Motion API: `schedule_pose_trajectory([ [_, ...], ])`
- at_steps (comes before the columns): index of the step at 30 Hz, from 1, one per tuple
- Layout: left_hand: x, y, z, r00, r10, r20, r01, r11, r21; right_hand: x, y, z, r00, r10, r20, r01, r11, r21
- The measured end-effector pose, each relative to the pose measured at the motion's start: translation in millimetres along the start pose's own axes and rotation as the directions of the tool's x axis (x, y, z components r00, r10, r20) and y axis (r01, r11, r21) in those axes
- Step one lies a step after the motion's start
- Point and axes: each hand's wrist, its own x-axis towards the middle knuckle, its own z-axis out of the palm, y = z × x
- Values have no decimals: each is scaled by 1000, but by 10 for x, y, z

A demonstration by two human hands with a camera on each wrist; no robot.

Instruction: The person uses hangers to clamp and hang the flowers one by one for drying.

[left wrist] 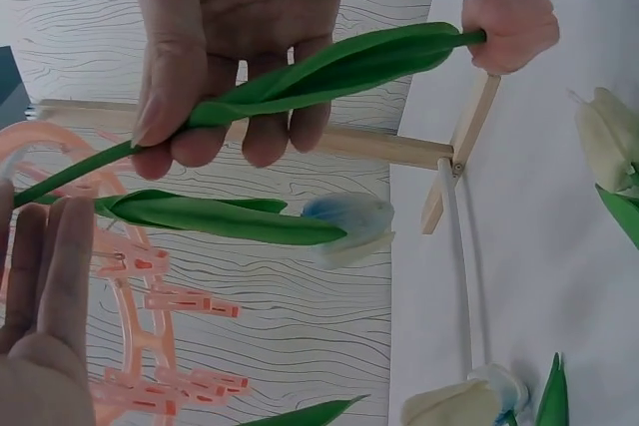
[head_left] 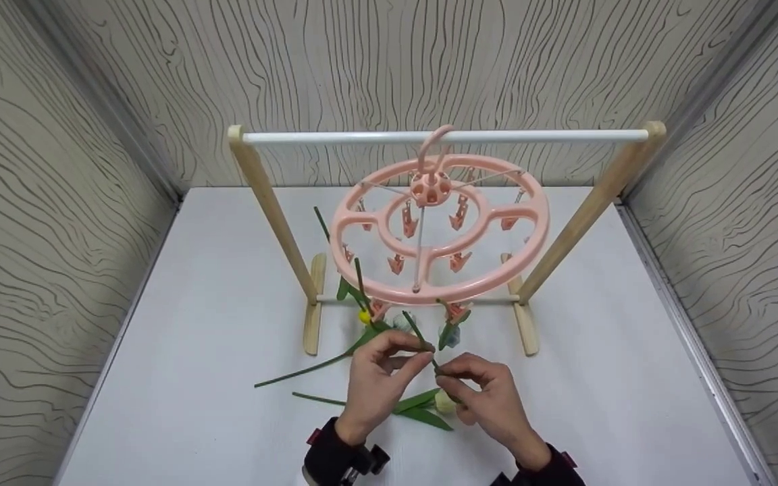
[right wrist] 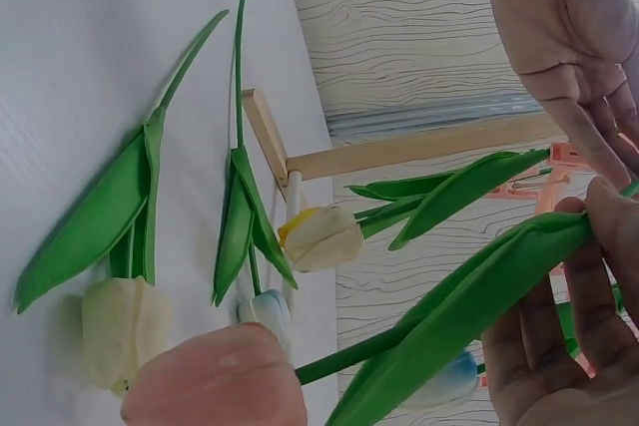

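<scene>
A pink tulip [left wrist: 511, 29] hangs head down between both hands. My right hand [head_left: 487, 398] pinches its green stem beside the leaf [left wrist: 339, 69]. Higher up, my left hand [head_left: 382, 385] pinches the same stem, whose cut end pokes out above the fingers. The pink bloom is hidden in the head view. Just beyond the hands is a pink round clip hanger [head_left: 439, 293] with dangling clips. A white-and-blue tulip [left wrist: 344, 231] hangs upside down near the held one. Toward the left hang a cream tulip [right wrist: 324, 238] and a yellow bloom [head_left: 365, 316].
The hanger hooks over a white rod [head_left: 335, 138] on a wooden frame [head_left: 274, 216]. Under the hands lies another cream tulip [head_left: 444, 403] on the white table [head_left: 213, 283]. A white-and-blue tulip [right wrist: 267, 314] lies by the frame's foot. Patterned panels surround the table.
</scene>
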Motion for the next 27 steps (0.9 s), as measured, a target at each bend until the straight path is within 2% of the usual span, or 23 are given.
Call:
schedule_pose_trajectory([
  [4, 9, 41, 26, 1000, 25, 7, -24, 1000, -20, 7, 2, -21, 999, -19, 43, 17, 999, 37],
  [8, 9, 59, 36, 997, 69, 19, -68, 997, -27, 29, -47, -108, 999, -10, 52, 9, 1000, 6],
  [10, 9, 62, 38, 995, 99, 27, -98, 995, -29, 55, -97, -183, 1000, -3, 20, 4, 1000, -23],
  [13, 12, 70, 41, 990, 133, 39, -132, 991, -31, 120, -173, -337, 997, -36, -69, 30, 997, -77],
  [18, 21, 101, 47, 989, 141, 44, -140, 990, -30, 270, -270, -666, 969, -148, -197, 128, 986, -111],
  [22, 22, 122, 49, 990, 137, 45, -136, 990, -22, 410, -311, -911, 942, -246, -227, 234, 969, -78],
  [27, 14, 131, 46, 991, 126, 43, -125, 992, -19, 595, -354, -1113, 925, -292, -244, 300, 954, -5],
])
